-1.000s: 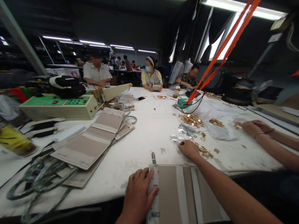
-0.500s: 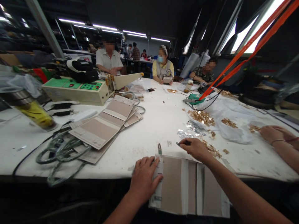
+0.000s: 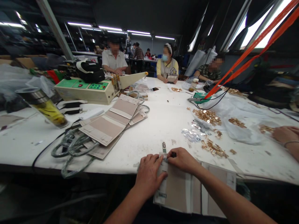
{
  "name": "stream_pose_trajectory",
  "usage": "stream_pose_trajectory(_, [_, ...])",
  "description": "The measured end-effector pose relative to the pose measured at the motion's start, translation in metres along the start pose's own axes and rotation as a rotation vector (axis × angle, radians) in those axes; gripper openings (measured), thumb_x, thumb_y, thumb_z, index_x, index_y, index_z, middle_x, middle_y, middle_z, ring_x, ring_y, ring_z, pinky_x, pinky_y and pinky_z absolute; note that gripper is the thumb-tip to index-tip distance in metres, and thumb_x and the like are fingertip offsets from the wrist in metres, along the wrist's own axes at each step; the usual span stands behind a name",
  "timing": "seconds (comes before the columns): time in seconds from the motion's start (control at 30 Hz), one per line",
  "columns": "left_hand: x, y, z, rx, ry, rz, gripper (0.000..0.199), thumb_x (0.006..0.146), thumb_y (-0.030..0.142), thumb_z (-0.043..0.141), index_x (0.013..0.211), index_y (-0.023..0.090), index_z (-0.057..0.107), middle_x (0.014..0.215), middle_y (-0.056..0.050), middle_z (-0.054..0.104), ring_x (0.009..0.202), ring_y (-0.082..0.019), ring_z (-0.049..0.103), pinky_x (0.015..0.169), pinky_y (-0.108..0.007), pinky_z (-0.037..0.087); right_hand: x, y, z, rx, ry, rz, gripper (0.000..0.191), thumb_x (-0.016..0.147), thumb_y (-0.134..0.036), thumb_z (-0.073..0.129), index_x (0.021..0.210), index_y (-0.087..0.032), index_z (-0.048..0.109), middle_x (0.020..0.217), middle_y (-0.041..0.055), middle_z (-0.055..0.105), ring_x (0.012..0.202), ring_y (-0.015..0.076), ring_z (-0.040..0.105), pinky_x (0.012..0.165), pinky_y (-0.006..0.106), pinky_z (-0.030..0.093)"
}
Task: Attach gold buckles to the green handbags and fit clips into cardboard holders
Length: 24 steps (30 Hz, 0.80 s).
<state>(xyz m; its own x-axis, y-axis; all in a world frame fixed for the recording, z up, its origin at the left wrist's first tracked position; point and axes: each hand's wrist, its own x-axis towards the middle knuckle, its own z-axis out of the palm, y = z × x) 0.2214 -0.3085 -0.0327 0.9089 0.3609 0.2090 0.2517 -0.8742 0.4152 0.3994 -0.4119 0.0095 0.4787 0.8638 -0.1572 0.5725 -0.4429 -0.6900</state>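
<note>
A beige bag panel (image 3: pixel 177 186) with pale strips and small metal fittings along its left border lies at the table's front edge, partly overhanging it. My left hand (image 3: pixel 149 174) rests on the panel's left border, fingers extended and thumb apart. Above the border a narrow metal tab with a green strap (image 3: pixel 164 147) sticks out past the top edge. My right hand (image 3: pixel 181 160) is closed in a pinch on a small dark tool (image 3: pixel 173 154), its fingertips at the panel's top left corner. The tool's tip is hidden by the fingers.
Stacked bag panels (image 3: pixel 108 124) with green rope handles (image 3: pixel 72 146) lie left. Behind them stand a sealing machine (image 3: pixel 86 90) and a bottle (image 3: pixel 46 109). Gold metal parts (image 3: pixel 213 147) are heaped right, near another person's hand (image 3: pixel 286 137). Orange straps (image 3: pixel 247 53) hang above. Co-workers sit opposite.
My right hand has moved left and down with the small dark tool, from beyond the panel onto its top left corner. My left hand stays on the border. The view has shifted slightly.
</note>
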Motion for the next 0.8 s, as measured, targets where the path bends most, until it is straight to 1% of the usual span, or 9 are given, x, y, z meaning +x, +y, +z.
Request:
stream_pose_trajectory(0.17, [0.001, 0.0, -0.001, -0.019, 0.001, 0.003, 0.058, 0.089, 0.038, 0.073, 0.142, 0.028, 0.053, 0.139, -0.005, 0.058, 0.125, -0.027, 0.048, 0.106, -0.045, 0.037, 0.003, 0.001, 0.002, -0.03, -0.002, 0.018, 0.019, 0.076, -0.014, 0.06, 0.082, -0.017, 0.079, 0.071, 0.0012, 0.073, 0.068, 0.0167, 0.064, 0.06, 0.023, 0.04])
stream_pose_trajectory(0.33, [0.001, 0.0, 0.0, -0.034, 0.002, 0.002, 0.061, 0.087, 0.036, 0.075, 0.142, 0.029, 0.052, 0.139, -0.003, 0.059, 0.124, -0.027, 0.048, 0.105, -0.045, 0.037, 0.006, -0.004, 0.003, -0.069, 0.0, 0.058, 0.018, 0.075, -0.015, 0.061, 0.079, -0.017, 0.078, 0.07, 0.0014, 0.071, 0.067, 0.0167, 0.062, 0.059, 0.023, 0.039])
stream_pose_trajectory(0.47, [0.001, 0.001, -0.003, -0.024, -0.003, -0.002, 0.061, 0.087, 0.036, 0.075, 0.142, 0.028, 0.052, 0.138, -0.003, 0.059, 0.123, -0.026, 0.048, 0.105, -0.044, 0.038, 0.005, -0.008, 0.0, -0.083, -0.012, 0.053, 0.016, 0.075, -0.013, 0.062, 0.077, -0.017, 0.078, 0.069, 0.0016, 0.071, 0.068, 0.0168, 0.061, 0.059, 0.023, 0.038])
stream_pose_trajectory(0.6, [0.001, 0.001, -0.003, -0.009, -0.008, -0.002, 0.061, 0.087, 0.038, 0.075, 0.143, 0.028, 0.052, 0.138, -0.003, 0.059, 0.124, -0.025, 0.048, 0.105, -0.044, 0.038, 0.003, -0.006, -0.003, -0.035, -0.011, 0.051, 0.018, 0.075, -0.012, 0.06, 0.08, -0.016, 0.078, 0.068, 0.0009, 0.07, 0.067, 0.0165, 0.061, 0.06, 0.023, 0.038])
stream_pose_trajectory(0.8, [0.002, 0.0, 0.0, -0.028, -0.017, -0.008, 0.064, 0.084, 0.04, 0.078, 0.142, 0.028, 0.053, 0.139, -0.002, 0.059, 0.123, -0.027, 0.048, 0.104, -0.045, 0.038, 0.007, 0.006, -0.005, 0.077, -0.092, 0.014, 0.018, 0.076, -0.015, 0.061, 0.083, -0.016, 0.077, 0.069, 0.0001, 0.069, 0.065, 0.016, 0.059, 0.059, 0.024, 0.038])
